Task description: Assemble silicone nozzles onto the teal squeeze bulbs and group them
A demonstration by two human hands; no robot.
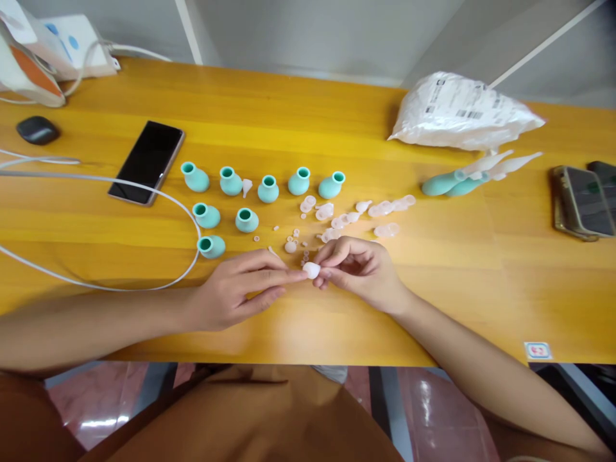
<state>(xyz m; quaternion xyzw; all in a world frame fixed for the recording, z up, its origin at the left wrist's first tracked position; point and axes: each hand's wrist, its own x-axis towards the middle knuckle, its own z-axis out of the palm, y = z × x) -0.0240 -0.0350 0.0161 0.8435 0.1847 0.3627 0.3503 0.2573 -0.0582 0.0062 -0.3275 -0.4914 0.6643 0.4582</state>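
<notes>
Between the thumb and fingers of my right hand (359, 269) is a small white cap-like piece (312, 270), held just above the front part of the table. My left hand (245, 285) has its fingers stretched out, and its index fingertip touches the piece's left side. Just beyond my hands lie several translucent plastic parts (341, 221) and tiny rings (296, 233). Several turquoise bulbs (247, 220) stand or lean with their round mouths showing, to the left and beyond. A white funnel-shaped nozzle (247, 187) lies among them.
Two turquoise bulbs with long white nozzles (474, 174) lie at right, near a white plastic bag (462, 112). A phone (148, 162), a white cable (190, 218) and a black mouse (38, 130) are at left. Another phone (584, 200) lies at the far right.
</notes>
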